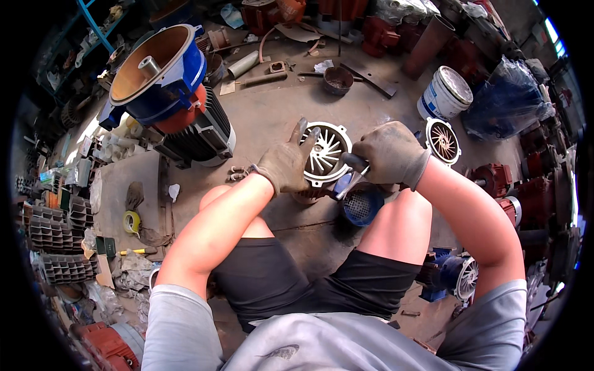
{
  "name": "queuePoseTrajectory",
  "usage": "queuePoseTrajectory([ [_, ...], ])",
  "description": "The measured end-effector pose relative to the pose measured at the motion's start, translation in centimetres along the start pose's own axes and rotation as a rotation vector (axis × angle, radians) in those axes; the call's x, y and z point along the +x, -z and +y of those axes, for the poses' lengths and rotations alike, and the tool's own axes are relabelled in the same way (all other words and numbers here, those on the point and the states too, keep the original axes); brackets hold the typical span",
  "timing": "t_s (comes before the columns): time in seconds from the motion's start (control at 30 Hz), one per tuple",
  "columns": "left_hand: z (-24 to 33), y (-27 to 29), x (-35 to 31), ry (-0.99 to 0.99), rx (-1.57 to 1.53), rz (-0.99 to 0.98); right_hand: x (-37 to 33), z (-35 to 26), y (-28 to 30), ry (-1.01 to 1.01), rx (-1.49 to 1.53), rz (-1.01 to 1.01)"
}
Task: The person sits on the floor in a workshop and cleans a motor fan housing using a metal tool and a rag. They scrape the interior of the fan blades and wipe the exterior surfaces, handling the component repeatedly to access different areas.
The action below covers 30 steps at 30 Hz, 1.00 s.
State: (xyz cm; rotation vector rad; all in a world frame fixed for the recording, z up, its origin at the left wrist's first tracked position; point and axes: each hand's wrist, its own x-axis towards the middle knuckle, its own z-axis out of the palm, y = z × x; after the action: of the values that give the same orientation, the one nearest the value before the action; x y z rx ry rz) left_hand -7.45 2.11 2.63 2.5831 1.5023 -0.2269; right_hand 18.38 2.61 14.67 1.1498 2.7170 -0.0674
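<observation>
A round silver motor end with radial fins stands upright between my knees, its body below mostly hidden. My gloved left hand lies against its left rim, fingers stretched out and apart. At the right rim, my gloved right hand is closed round a hand tool with a dark end and a metal shaft; the fist hides much of it, so its kind is unclear. Just below this hand sits a blue round cover with a perforated face. Right of it stands another finned silver motor end.
A large blue motor with an open flange stands at the left. A white bucket and a plastic-wrapped bundle are at the right. A small bowl lies beyond. Yellow tape and a blue motor flank my legs.
</observation>
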Motion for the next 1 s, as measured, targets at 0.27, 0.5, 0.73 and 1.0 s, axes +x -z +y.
queuePoseTrajectory([
  [0.27, 5.0, -0.1, -0.4, 0.362, -0.242, 0.005, 0.8, 3.9, -0.4, 0.007, -0.048, 0.098],
  [0.5, 4.0, 0.7, -0.9, 0.367, -0.253, -0.027, 1.2, -0.2, -0.1, -0.422, 0.07, 0.189],
  [0.73, 1.6, 0.2, 0.1, 0.198, -0.213, -0.041, 1.6, -0.6, 0.6, -0.513, 0.081, -0.013],
  [1.0, -6.2, 3.0, 2.8, -0.246, 0.163, -0.003, 1.8, 0.3, -0.6, -0.322, 0.023, 0.062],
])
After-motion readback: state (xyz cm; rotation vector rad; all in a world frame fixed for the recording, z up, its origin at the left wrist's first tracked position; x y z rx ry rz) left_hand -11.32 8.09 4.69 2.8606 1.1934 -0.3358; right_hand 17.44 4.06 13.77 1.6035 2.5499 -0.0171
